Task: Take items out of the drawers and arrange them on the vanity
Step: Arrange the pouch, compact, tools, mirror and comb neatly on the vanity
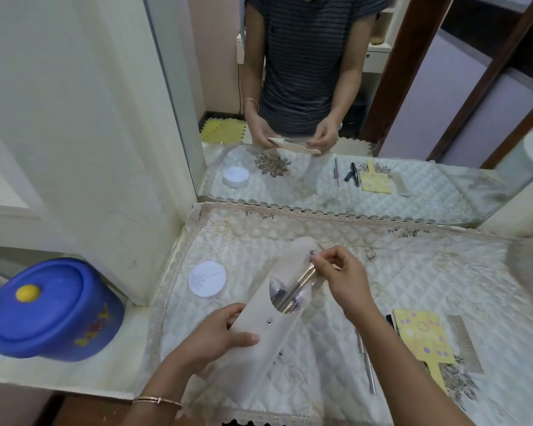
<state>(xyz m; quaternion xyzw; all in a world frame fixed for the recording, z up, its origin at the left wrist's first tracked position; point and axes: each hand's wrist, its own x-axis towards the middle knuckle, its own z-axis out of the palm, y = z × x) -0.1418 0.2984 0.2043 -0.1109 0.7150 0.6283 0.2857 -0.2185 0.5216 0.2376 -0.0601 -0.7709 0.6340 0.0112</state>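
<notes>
Head view. The beige brush pouch (259, 327) is held over the middle of the quilted bench (397, 265), slanting from near left up to far right, with its flap thrown open at the far end.

- The left hand (225, 333) grips the near half of the pouch, with the fingers wrapped over its edge just beside the snap stud (269, 321).
- The right hand (342, 278) pinches the tip of a gold-handled brush (302, 284). The brush pokes out of the pouch mouth, and its shaft is visible through the clear window.
- More slim tools show inside the window. I cannot tell how many.

Already laid out:
- To the left, a white round jar (207, 282).
- To the near right, a silver stick tool (366, 364), a yellow hand mirror (422, 342) and a metal comb (465, 345).
- Off the bench on a lower ledge to the left, a blue lidded tub (50, 312).

The wall mirror (320, 87) reflects the same grip and shows both hands closed on the pouch ends.

Risks, as I judge them:
- **Neighbouring tools:** Pulling one brush may drag the others with it. They lie packed together, so friction could spill several onto the cover at once.
- **Pouch tilt:** If the left hand tips the mouth downward, the loose contents could slide out unchecked.
- **Fingertip grip:** The right hand holds only by the fingertips at the very end of the brush. A snag inside the window could pop it free and drop the brush.
- **Rolling:** Round handles may roll on the padded quilting towards the near edge.
- **Crowding:** The right side is filling up, and a hasty set-down there could knock the silver stick tool.
</notes>
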